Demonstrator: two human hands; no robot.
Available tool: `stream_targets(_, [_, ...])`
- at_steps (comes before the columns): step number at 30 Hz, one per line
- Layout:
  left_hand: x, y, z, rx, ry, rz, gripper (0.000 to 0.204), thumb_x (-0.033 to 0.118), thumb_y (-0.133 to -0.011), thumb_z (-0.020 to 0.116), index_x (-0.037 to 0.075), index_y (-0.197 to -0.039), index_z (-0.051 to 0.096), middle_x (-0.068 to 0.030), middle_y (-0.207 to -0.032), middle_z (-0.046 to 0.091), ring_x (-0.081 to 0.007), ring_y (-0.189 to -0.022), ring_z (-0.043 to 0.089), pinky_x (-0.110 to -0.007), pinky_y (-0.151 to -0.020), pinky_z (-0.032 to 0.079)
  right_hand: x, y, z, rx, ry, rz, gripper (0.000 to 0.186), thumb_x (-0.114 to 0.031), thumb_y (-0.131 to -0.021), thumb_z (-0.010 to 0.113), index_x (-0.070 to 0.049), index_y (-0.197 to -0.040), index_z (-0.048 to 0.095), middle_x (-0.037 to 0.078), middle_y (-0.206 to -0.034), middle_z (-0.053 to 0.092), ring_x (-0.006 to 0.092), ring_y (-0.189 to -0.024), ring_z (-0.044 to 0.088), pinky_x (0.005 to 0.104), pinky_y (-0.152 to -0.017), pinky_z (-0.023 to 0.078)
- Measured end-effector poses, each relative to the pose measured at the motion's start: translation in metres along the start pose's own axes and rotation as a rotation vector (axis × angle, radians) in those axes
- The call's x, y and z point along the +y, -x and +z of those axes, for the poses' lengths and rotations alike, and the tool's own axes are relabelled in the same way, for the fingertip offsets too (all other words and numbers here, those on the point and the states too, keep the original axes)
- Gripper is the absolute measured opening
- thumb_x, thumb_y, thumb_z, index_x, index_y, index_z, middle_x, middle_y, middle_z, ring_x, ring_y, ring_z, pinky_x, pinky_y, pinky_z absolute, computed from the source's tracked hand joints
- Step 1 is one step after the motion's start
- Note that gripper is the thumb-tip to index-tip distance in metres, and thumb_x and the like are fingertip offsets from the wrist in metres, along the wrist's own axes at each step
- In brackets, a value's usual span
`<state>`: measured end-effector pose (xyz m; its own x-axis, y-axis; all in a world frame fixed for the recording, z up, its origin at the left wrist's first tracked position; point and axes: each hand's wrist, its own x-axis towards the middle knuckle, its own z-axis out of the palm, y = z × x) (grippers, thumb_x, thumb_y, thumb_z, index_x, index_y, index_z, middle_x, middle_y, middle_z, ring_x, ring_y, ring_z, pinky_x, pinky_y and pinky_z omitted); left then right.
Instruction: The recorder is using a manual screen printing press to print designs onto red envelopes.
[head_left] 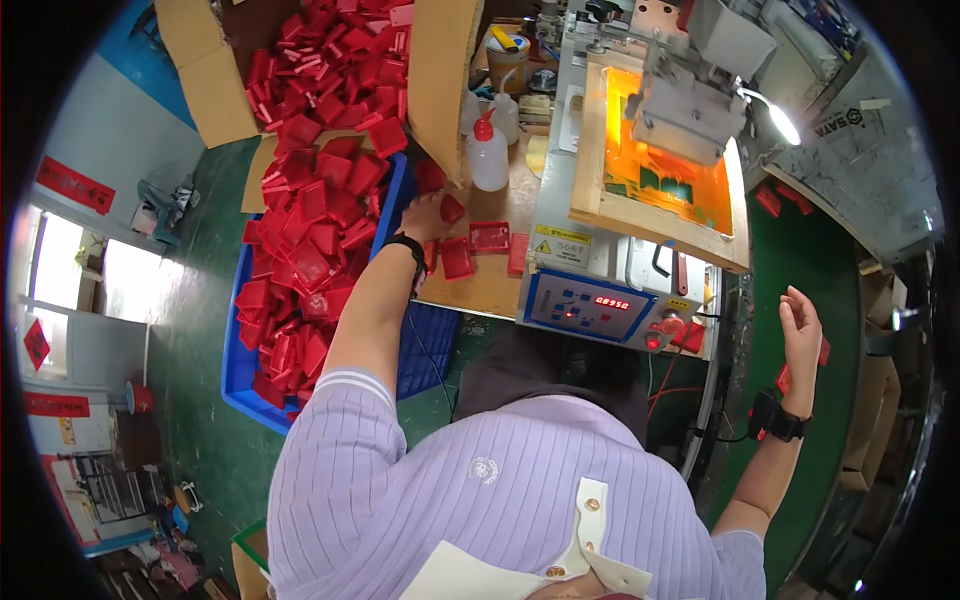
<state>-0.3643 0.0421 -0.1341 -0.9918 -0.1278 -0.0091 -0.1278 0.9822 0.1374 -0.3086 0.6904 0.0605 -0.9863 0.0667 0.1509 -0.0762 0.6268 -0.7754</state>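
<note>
- Red piece (452, 209): at the fingertips of your left hand (424, 216), over the surface (480, 291). Can't tell if you've gripped it; a fingertip-only hold could let it slip.
- Neighbouring pieces (490, 237) lie close by; a sweep of your wrist could shove them together, maybe off the near edge.
- Your left forearm crosses the blue crate (420, 365), heaped past its rim. A knock could start a slide.
- Cable off your left wristband (408, 248) hangs by the crate; could snag if you pull back fast.
- Red-tipped bottle (488, 160): near that hand, could tip if you overreach.
- Right hand (803, 335): fingers loosely extended, nothing seen in it, well apart from the wooden frame (650, 232).
- Counts: one piece at your fingertips, about five others around it, some partly hidden; one crate; one cardboard box (440, 80); one frame; one lamp (783, 122); at least two bottles. Heaps: uncountable, overlapping.
</note>
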Motion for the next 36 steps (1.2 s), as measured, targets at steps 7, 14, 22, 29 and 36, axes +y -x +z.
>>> stream_targets(7, [0.027,-0.003,-0.015,-0.244,0.155,0.003,0.063,0.027,-0.067,0.066,0.008,-0.125,0.049,-0.0203,-0.126,0.049,-0.0321,-0.117,0.047,-0.037,-0.097,0.041,-0.02,-0.013,0.011,-0.008,0.063,-0.071,0.03,-0.011,-0.086,0.06,-0.001,-0.114,0.057,0.006,-0.094,0.064,0.009,-0.083,0.059,0.0224,-0.075,0.048])
stream_targets(14, [0.01,0.022,-0.018,0.089,0.407,0.248,0.051,0.026,-0.077,0.058,0.005,-0.122,0.05,-0.0234,-0.111,0.057,-0.0367,-0.112,0.049,-0.039,-0.095,0.04,-0.059,-0.06,0.054,-0.172,-0.136,-0.23,0.029,-0.013,-0.081,0.063,-0.003,-0.108,0.06,0.006,-0.087,0.067,0.0109,-0.08,0.062,0.0252,-0.07,0.05])
stream_targets(22, [0.036,0.038,-0.035,0.153,0.579,0.009,0.032,0.017,-0.085,0.058,0.004,-0.114,0.055,-0.0178,-0.106,0.061,-0.0275,-0.098,0.06,-0.032,-0.082,0.046,-0.105,-0.126,0.109,-0.355,0.043,-0.527,0.053,-0.031,-0.071,0.075,-0.006,-0.113,0.055,0.013,-0.106,0.062,0.0229,-0.1,0.058,0.0361,-0.083,0.045])
stream_targets(29, [0.074,0.037,-0.08,0.184,0.735,0.162,0.026,0.008,-0.081,0.063,0.0,-0.106,0.058,-0.0127,-0.098,0.063,-0.0187,-0.093,0.06,-0.028,-0.082,0.046,-0.17,-0.121,0.128,-0.593,0.019,-0.495,0.063,-0.024,-0.056,0.082,-0.002,-0.108,0.055,0.014,-0.091,0.064,0.0246,-0.084,0.059,0.0355,-0.074,0.047])
stream_targets(36, [0.103,0.044,-0.134,0.047,1.084,0.286,0.035,0.012,-0.094,0.049,-0.002,-0.125,0.047,-0.0095,-0.117,0.055,-0.0145,-0.106,0.052,-0.027,-0.092,0.04,-0.086,-0.07,0.093,0.023,0.085,-0.536,0.079,-0.036,-0.058,0.077,-0.004,-0.123,0.047,0.021,-0.1,0.06,0.0328,-0.092,0.06,0.037,-0.082,0.047])
